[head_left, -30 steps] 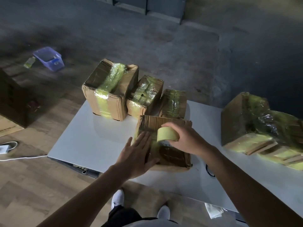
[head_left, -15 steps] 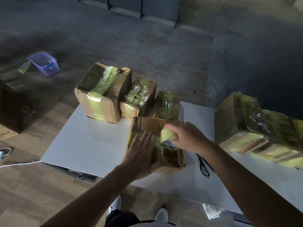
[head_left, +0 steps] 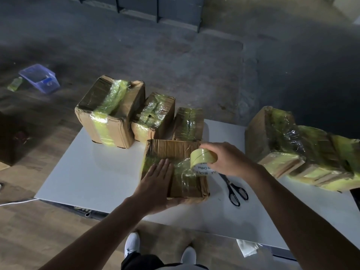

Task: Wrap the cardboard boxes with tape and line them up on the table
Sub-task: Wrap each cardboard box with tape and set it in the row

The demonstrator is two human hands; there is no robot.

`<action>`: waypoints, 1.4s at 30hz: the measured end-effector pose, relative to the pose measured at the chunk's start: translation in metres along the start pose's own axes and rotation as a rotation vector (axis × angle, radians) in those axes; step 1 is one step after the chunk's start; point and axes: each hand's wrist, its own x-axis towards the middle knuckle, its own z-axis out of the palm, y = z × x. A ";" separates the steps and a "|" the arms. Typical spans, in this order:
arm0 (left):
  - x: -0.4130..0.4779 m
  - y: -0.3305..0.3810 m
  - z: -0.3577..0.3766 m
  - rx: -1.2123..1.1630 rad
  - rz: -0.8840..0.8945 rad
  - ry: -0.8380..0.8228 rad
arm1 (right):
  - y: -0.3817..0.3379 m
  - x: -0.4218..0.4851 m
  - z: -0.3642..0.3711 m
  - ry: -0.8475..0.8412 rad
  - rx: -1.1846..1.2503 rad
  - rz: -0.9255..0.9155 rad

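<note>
- Rightward goes the tape roll [head_left: 203,158] since half a second back. It is now at the right edge of the cardboard box [head_left: 173,151], and the left hand [head_left: 155,184] has drawn its fingers together where they were fanned out.
- The right hand [head_left: 228,160] grips the roll, fingers curled over its rim. A crinkled strip of tape [head_left: 183,169] runs from the roll onto the box top.
- The left hand lies flat on the box top, fingers straight and pressed side by side. The thumb seems to sit down the near face, though in this dim light I can't be sure.
- The box sits on the tabletop [head_left: 93,168], just in front of the three wrapped boxes [head_left: 153,115] lined up behind it. The scissors [head_left: 235,190] lie just to its right.
- To do this well, I'd say: pull the strip taut, carry the roll down over the box's right edge, and let the left palm follow, smoothing out those wrinkles.
- Press the box down firmly, or the pull may drag it towards the scissors.
- Cut only once the band overlaps itself.
</note>
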 end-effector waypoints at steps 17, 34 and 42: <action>0.025 0.035 0.001 -0.073 0.078 0.049 | 0.021 -0.016 0.003 0.093 0.181 0.076; 0.049 0.095 -0.037 0.139 -0.039 -0.227 | 0.053 -0.032 0.049 -0.007 -0.185 0.110; 0.066 0.099 -0.048 0.221 0.011 -0.313 | 0.051 -0.039 0.055 0.042 -0.063 0.216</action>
